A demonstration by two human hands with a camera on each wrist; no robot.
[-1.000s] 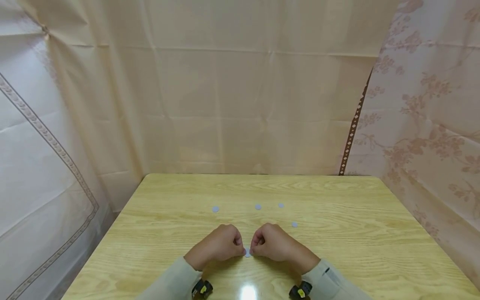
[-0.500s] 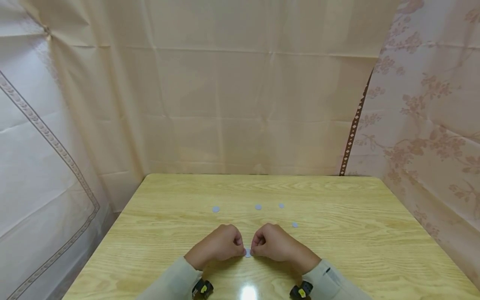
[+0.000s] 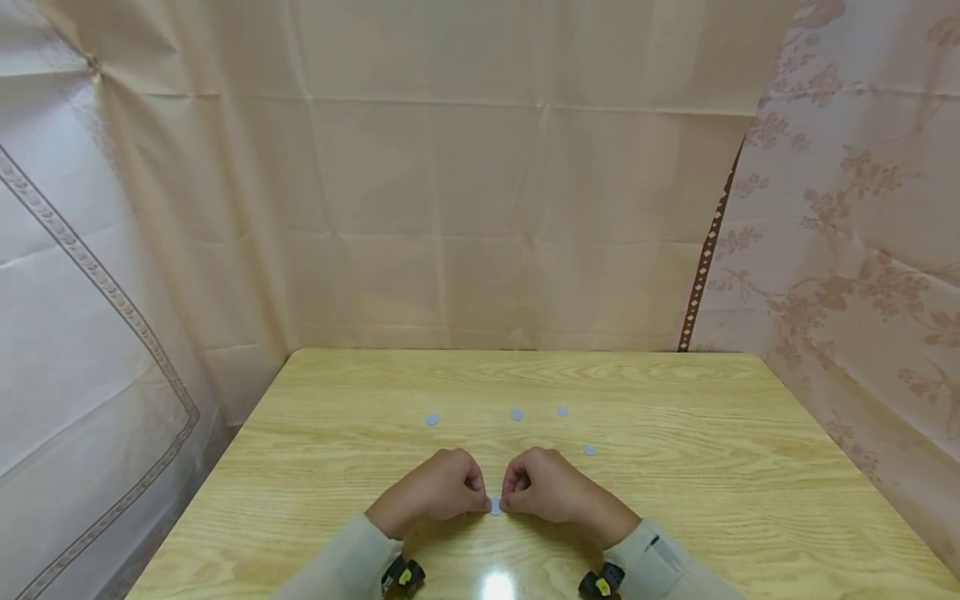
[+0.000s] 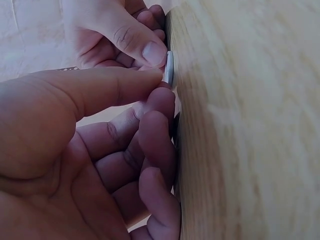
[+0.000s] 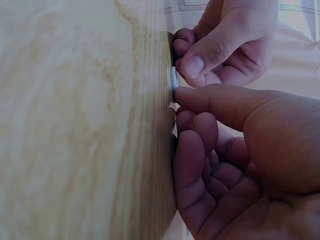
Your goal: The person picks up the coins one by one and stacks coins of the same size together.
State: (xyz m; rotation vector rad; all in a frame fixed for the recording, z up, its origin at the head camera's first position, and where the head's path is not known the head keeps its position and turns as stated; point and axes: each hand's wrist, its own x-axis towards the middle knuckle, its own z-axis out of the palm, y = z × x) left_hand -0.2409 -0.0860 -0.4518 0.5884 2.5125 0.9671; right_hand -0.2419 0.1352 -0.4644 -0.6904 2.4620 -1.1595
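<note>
Draped cloth (image 3: 480, 208) backs a wooden table (image 3: 712, 500). Near its front edge, one grey disc (image 3: 495, 505) is pinched between the curled left hand (image 3: 438, 492) and right hand (image 3: 551, 487), lying flat, seemingly not yet lifted. Four other discs (image 3: 517, 414) are left untouched beyond.

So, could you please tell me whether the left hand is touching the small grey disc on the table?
Touching: in the left wrist view the left hand's thumb tip meets the grey disc's edge.
</note>
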